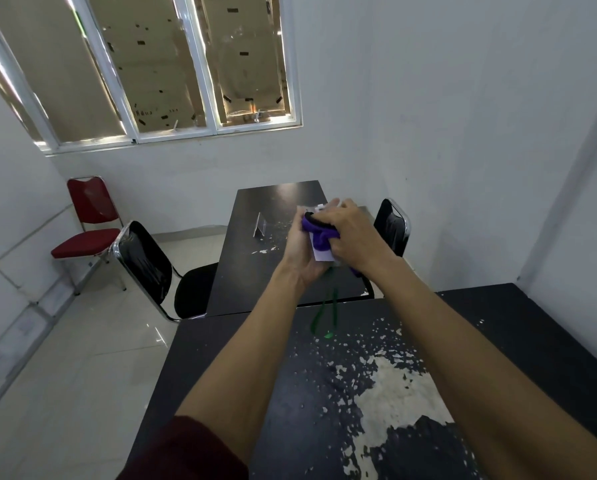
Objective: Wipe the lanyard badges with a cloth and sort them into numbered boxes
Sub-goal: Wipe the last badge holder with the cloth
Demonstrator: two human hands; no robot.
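Both hands are raised above the black tables. My left hand holds a white lanyard badge from below and behind. A green lanyard strap hangs down from the badge toward the near table. My right hand grips a purple cloth and presses it against the face of the badge. Most of the badge is hidden by the cloth and fingers. No numbered boxes are in view.
The near black table has a large patch of peeled paint. A second black table stands beyond it, bearing a clear acrylic stand. Black chairs flank it; a red chair is at the left wall.
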